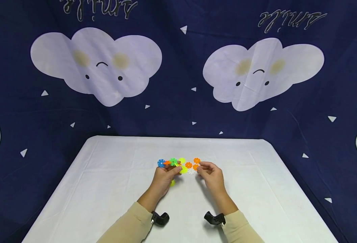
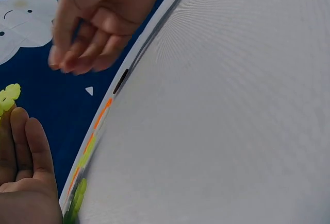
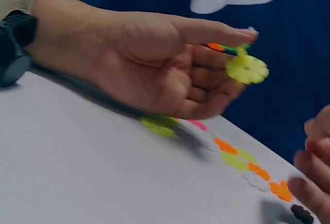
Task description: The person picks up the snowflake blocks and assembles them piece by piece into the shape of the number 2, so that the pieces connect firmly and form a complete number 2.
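Observation:
My left hand (image 1: 163, 175) pinches a joined string of flower-shaped plastic discs between thumb and fingers, raised over the table. The string shows a blue disc (image 1: 161, 163), an orange disc (image 1: 167, 162), a green disc (image 1: 173, 161) and a yellow disc (image 3: 247, 69) at the thumb end. Facing it, my right hand (image 1: 213, 176) hovers with loosely bent fingers; in the left wrist view nothing shows between them. Its fingertips overlap an orange disc (image 1: 195, 167) in the head view. Fingers of the right hand are blurred at the edge of the right wrist view.
Loose discs lie on the white table (image 1: 105, 195): several orange ones, a white disc (image 3: 256, 181), a dark disc (image 3: 302, 213), and a yellow-green disc (image 3: 160, 125) below the left hand. A dark blue cloud-print curtain (image 1: 178, 67) hangs behind the table.

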{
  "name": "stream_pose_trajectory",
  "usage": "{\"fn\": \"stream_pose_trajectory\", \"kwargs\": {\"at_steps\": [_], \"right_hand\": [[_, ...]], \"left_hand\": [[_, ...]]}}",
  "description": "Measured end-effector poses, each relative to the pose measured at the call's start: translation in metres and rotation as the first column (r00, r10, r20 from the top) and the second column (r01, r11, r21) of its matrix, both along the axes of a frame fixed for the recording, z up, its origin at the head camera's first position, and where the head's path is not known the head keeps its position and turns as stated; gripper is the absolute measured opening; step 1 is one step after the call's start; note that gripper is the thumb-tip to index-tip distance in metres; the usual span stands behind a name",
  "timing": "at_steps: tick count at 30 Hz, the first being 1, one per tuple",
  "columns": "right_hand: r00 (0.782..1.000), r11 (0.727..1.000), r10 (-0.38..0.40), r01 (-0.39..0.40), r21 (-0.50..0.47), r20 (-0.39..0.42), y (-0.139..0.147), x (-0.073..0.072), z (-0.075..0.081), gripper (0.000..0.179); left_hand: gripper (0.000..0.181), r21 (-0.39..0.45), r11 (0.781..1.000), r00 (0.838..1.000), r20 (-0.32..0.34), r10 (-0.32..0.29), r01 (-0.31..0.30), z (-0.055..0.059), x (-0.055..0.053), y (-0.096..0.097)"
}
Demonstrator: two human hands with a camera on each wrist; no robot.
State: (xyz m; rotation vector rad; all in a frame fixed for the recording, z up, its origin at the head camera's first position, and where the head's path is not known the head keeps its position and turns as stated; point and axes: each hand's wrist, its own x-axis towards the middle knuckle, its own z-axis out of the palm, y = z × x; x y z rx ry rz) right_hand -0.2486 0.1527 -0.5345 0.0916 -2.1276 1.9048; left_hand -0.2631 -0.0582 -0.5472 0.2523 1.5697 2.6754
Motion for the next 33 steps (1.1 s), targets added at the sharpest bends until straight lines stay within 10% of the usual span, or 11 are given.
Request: {"fn": "stream_pose_trajectory", "kwargs": {"at_steps": [8, 18, 25, 33], "right_hand": [[0.968, 0.904, -0.245, 0.246, 0.35, -0.047, 0.02, -0.006, -0.006, 0.018], [0.976, 0.769, -0.19, 0.215, 0.602, -0.106, 0.019, -0.006, -0.018, 0.034], [0.975, 0.748, -0.183, 0.22, 0.626, -0.124, 0.018, -0.007, -0.021, 0.024], [0.983, 0.816, -0.165, 0.184, 0.548, -0.086, 0.02, -0.006, -0.017, 0.019]], "left_hand": [[0.024, -0.004, 1.0, 1.0, -0.004, -0.017, 0.017, 0.001, -0.001, -0.002], [0.028, -0.007, 1.0, 0.999, 0.023, -0.03, 0.03, 0.003, -0.001, -0.002], [0.033, -0.005, 0.999, 0.999, 0.021, -0.035, 0.035, 0.002, 0.0, -0.003], [0.027, 0.035, 0.999, 0.999, 0.024, -0.034, 0.033, 0.002, 0.002, -0.003]]}}
